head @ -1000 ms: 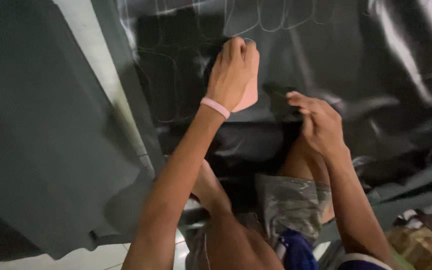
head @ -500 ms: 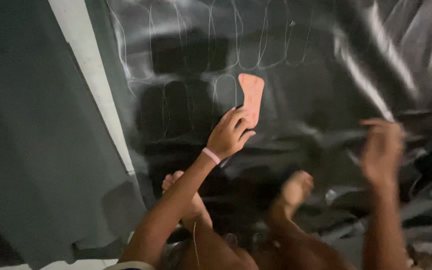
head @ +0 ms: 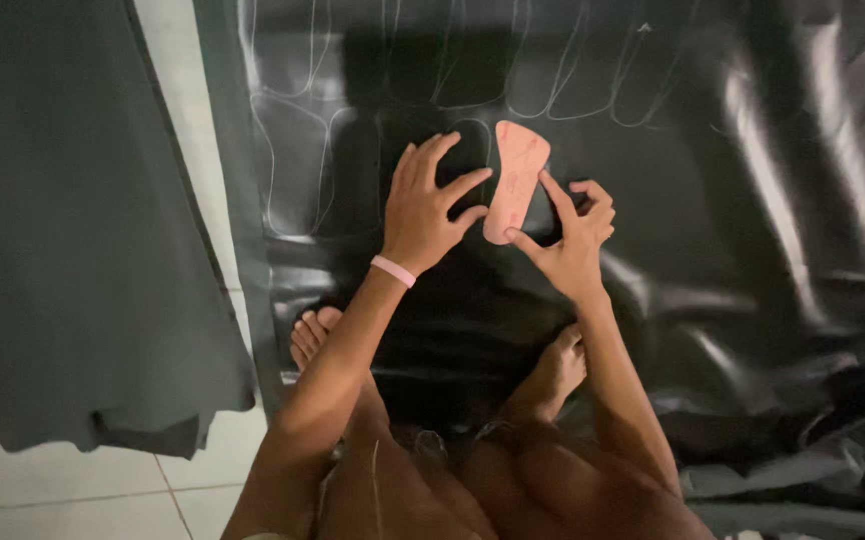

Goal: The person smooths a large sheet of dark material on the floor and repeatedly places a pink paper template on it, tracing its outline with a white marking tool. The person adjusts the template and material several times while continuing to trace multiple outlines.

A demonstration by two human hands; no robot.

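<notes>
A pink flat template [head: 515, 178] with rounded corners lies on a glossy black sheet [head: 712, 230] spread over the floor. My left hand [head: 432, 205], with a pink band at the wrist, presses spread fingers on the sheet just left of the template, its fingertips touching the template's edge. My right hand [head: 570, 232] pinches the template's lower right edge between thumb and forefinger. Several pale traced outlines [head: 372, 100] of the same shape run in rows across the sheet above and left of my hands.
A grey-green sheet [head: 62, 230] covers the left side, with a strip of white tiled floor [head: 192, 130] between it and the black one. My bare feet [head: 312, 335] rest on the black sheet's near edge. Crumpled black folds [head: 832, 450] lie at lower right.
My right hand has come in from the right and taken the template's edge. My left hand has slid up beside the template. The view has shifted closer to the outlines.
</notes>
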